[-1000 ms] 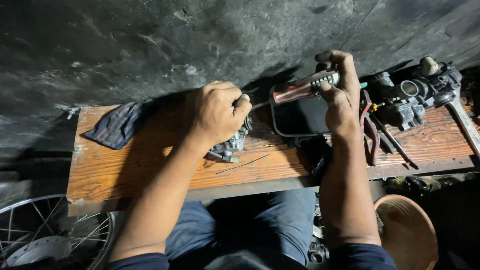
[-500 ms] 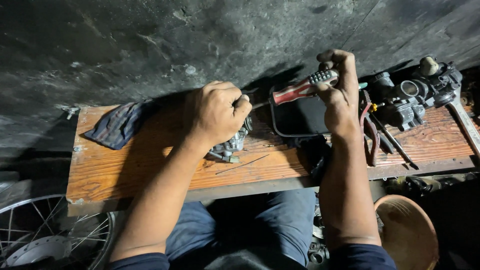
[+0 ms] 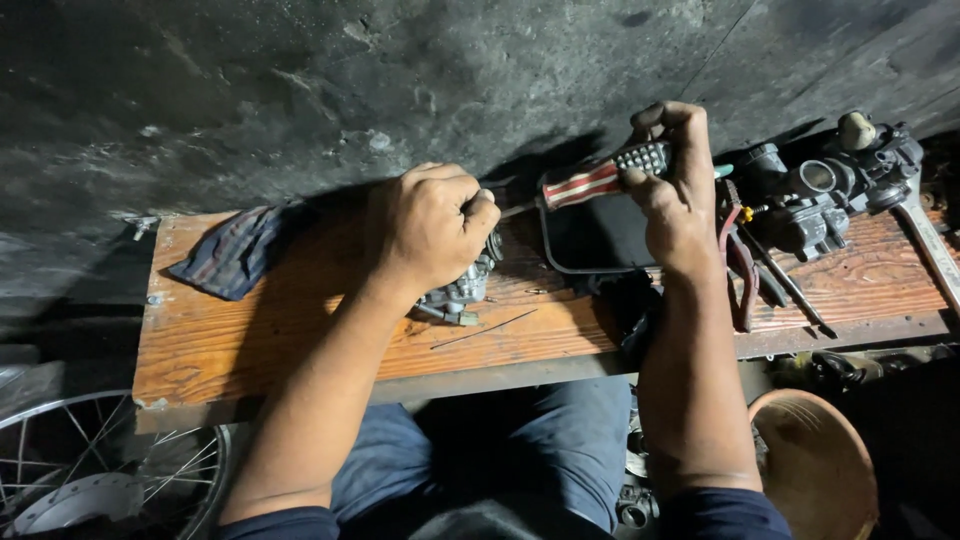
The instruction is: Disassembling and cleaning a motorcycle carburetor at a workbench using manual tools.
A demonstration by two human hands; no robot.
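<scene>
My left hand (image 3: 430, 225) is clamped over a small grey metal carburettor (image 3: 462, 290) standing on the wooden bench (image 3: 290, 330). My right hand (image 3: 675, 190) grips the far end of a screwdriver with a red-and-white striped handle (image 3: 595, 180). Its shaft runs left, and the tip is hidden behind my left fingers at the carburettor. A thin wire (image 3: 485, 328) lies on the wood just in front of the carburettor.
A dark rag (image 3: 235, 250) lies at the bench's left end. A black tray (image 3: 600, 235) sits under the screwdriver. Red-handled pliers (image 3: 740, 265), another screwdriver (image 3: 790, 290) and a second carburettor (image 3: 830, 190) crowd the right end. A spoked wheel (image 3: 90, 480) and brown bowl (image 3: 810, 470) sit below.
My right hand has turned on the screwdriver handle and lifted slightly, so the handle tilts a little more. My left hand stays put on the carburettor.
</scene>
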